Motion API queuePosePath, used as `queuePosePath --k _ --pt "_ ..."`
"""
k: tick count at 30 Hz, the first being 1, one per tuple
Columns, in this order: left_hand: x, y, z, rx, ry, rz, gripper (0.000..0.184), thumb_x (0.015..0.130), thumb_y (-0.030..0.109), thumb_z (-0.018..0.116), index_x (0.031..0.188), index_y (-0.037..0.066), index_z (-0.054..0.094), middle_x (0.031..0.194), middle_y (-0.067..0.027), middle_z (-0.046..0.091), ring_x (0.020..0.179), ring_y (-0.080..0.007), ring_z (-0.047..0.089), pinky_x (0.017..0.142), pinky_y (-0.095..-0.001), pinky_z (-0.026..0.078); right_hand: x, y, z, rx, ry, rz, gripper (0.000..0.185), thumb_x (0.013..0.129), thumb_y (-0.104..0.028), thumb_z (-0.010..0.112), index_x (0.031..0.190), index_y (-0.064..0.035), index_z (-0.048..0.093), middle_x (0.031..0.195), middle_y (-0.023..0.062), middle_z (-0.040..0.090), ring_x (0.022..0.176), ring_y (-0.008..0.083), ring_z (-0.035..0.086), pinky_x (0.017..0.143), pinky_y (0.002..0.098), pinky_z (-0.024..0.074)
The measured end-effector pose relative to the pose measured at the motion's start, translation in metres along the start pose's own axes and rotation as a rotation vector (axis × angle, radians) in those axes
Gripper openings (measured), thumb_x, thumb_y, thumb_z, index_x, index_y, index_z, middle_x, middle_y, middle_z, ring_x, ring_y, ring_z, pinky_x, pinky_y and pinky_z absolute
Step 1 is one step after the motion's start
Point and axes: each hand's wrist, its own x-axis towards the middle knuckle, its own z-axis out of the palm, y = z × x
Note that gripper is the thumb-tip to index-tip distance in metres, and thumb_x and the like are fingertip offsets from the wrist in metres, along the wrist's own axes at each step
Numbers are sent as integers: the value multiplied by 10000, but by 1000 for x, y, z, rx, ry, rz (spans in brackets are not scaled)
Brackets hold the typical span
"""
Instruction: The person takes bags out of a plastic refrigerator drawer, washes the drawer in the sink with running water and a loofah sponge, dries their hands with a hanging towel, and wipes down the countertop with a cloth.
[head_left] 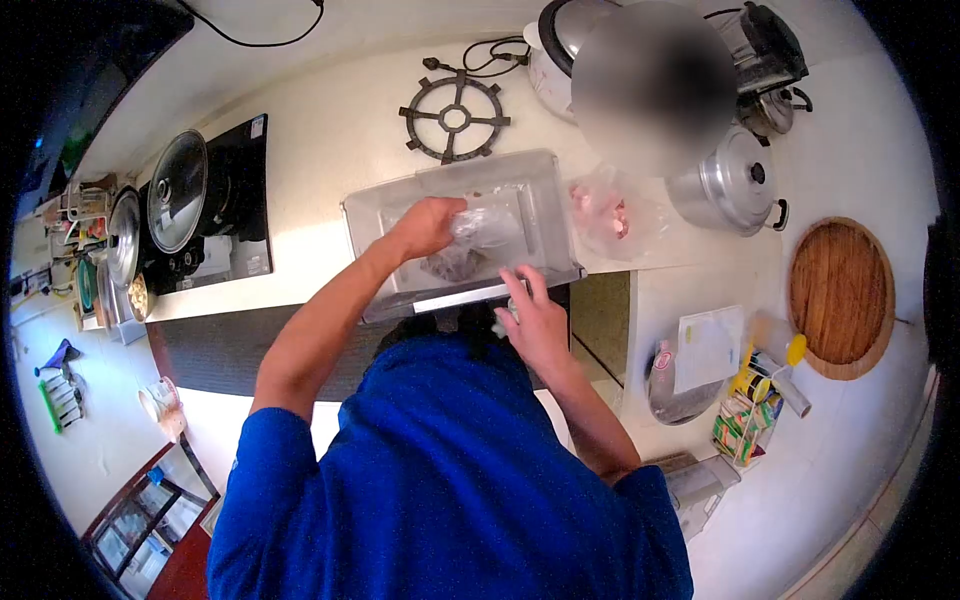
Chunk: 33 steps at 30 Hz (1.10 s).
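Note:
A clear plastic bin (366, 222) stands at the front edge of the counter, just in front of me. My left hand (430, 228) reaches into it, fingers closed around a clear plastic bag (487, 226). Below that hand, a darker bagged item (452, 264) lies on the bin's floor; its contents are unclear. My right hand (538, 325) is by the bin's near right rim, fingers apart. Something small and pale shows beside its thumb, too blurred to name. Right of the bin lies a clear bag with pinkish pieces, perhaps meat (612, 215).
A black burner grate (455, 119) lies behind the bin. At the right are a lidded metal pot (738, 182), a rice cooker (548, 70) and a round wooden board (842, 298). A black stove (245, 205) with a glass-lidded pan (178, 190) stands at the left.

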Motion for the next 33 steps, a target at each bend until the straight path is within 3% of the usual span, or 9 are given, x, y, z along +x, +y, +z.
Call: queuePosePath --k 1,4,10,15,18,22,24,26,33 --pt "-7 0 -6 -60 -15 -29 259 736 -58 624 980 21 662 862 -162 692 804 -296 663 748 -370 513 2 -2 1 6 5 20 595 817 -133 750 1359 -101 508 1362 137 479 851 327 690 718 423 567" --pt "-27 21 -25 -354 14 -73 230 764 -56 658 983 17 671 852 -84 691 806 -171 634 747 -318 502 5 -3 0 13 14 28 546 827 -147 741 1323 -94 520 1317 141 493 841 333 688 714 436 566" --pt "-63 59 -106 -432 334 41 169 785 9 694 948 35 660 846 -9 659 793 -65 578 696 -266 490 5 -12 -5 -103 -21 37 480 851 -162 715 1290 -82 537 1327 131 492 915 333 672 727 441 564" --pt "-127 97 -188 -373 622 -17 398 740 -43 684 1135 -1 663 994 -27 701 869 -99 631 810 -274 511 7 -42 -16 -307 34 -36 418 837 -127 689 1242 -65 605 1316 121 520 1113 280 594 769 395 560" --pt "-146 92 -211 -439 750 -39 412 718 -56 593 1124 -26 656 1001 -50 701 875 -113 650 813 -268 517 13 -47 -11 -343 82 -207 431 786 -83 667 1214 -40 638 1292 118 554 1171 251 544 798 372 556" --pt "-151 48 -224 -438 828 -133 423 708 -49 571 1126 -50 641 947 -55 685 793 -100 617 743 -245 499 25 -50 10 -355 33 -310 301 775 -93 614 1067 -36 652 1085 83 602 1034 227 591 713 344 565" --pt "-152 39 -222 -226 855 -146 391 717 -42 579 1100 -48 657 921 -44 685 799 -117 612 749 -257 498 27 -51 16 -410 8 -302 226 786 -108 600 995 -39 652 1013 68 603 985 216 602 682 332 565" --pt "-148 -14 -216 -350 854 -159 366 731 -36 589 1089 -48 663 932 -51 696 819 -121 621 768 -268 505 30 -55 23 -544 44 -304 118 798 -139 588 887 -69 620 882 52 578 914 203 608 634 322 562" --pt "-137 -170 -153 -346 873 -268 270 766 16 638 1027 -46 665 872 -85 699 814 -125 617 747 -287 506 36 -50 39 -697 -95 -203 89 814 -138 609 873 -86 649 853 65 656 869 228 663 632 353 568"
